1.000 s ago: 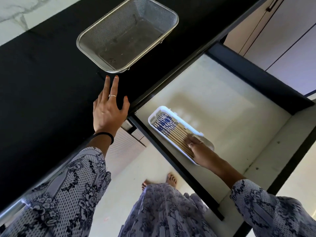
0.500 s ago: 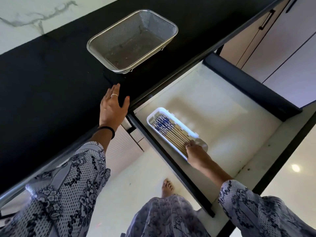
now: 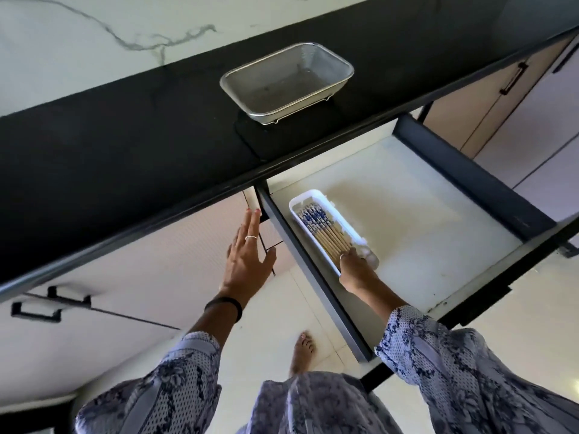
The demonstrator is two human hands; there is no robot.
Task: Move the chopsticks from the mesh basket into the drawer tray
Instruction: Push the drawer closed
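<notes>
The steel mesh basket (image 3: 250,79) stands on the black counter (image 3: 125,136) with nothing visible inside. Below it the drawer (image 3: 407,214) is pulled out. A white tray (image 3: 294,211) lies along the drawer's left side, holding a bundle of chopsticks (image 3: 322,228) with blue-patterned tops and wooden shafts. My right hand (image 3: 357,269) covers the tray's near end, fingers curled down onto the chopsticks' tips. My left hand (image 3: 246,255) hangs open in front of the cabinet face, just under the counter edge and left of the drawer, touching nothing.
The drawer's dark right wall (image 3: 470,180) and front rail stick out into the room. Cabinet doors with black handles (image 3: 34,311) sit lower left. A bare foot (image 3: 302,352) stands on the pale floor tiles beside the drawer. A marble wall backs the counter.
My left hand has come off the counter top and dropped below its edge. The view has pulled back. My right hand stays at the tray's near end on the chopsticks.
</notes>
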